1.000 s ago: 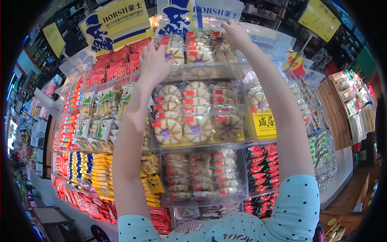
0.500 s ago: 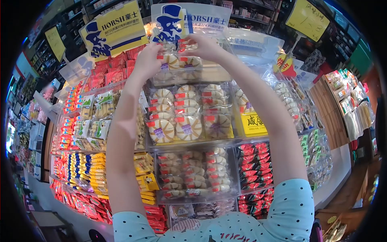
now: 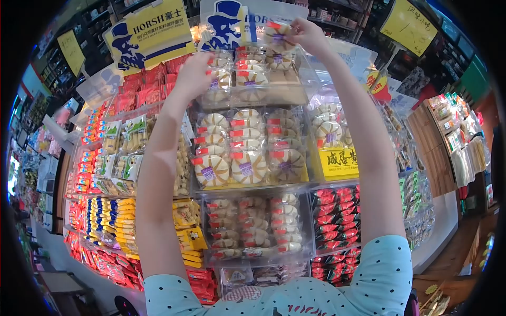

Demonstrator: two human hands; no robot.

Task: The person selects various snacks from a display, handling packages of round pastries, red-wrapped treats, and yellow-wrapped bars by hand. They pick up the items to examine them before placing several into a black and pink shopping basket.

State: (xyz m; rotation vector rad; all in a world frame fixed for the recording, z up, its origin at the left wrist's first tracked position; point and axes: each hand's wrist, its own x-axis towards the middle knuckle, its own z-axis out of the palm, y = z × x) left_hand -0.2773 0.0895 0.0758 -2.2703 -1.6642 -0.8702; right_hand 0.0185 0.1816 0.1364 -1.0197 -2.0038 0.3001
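High at the back, my right hand [image 3: 310, 36] pinches a clear-wrapped round bread [image 3: 278, 35] with a red label, holding it up in front of the HORSH sign [image 3: 224, 23]. My left hand [image 3: 194, 75] is at the left row of wrapped breads [image 3: 220, 78] in the top clear bin [image 3: 284, 94]. Its fingers are blurred and partly hidden. Between my hands stands a middle row of wrapped breads [image 3: 252, 73]. Another wrapped bread [image 3: 279, 60] lies in the right row, below my right hand.
Lower bins hold more striped round breads [image 3: 246, 167] and red-and-black packets [image 3: 334, 213]. To the left are red packets [image 3: 126, 97] and yellow packets [image 3: 128, 226]. A yellow price sign [image 3: 407, 26] stands at the upper right. A wooden counter [image 3: 429, 142] lies beyond.
My right hand has moved up and to the right, lifting a wrapped bread out of the top bin. The left hand has shifted slightly at the left row.
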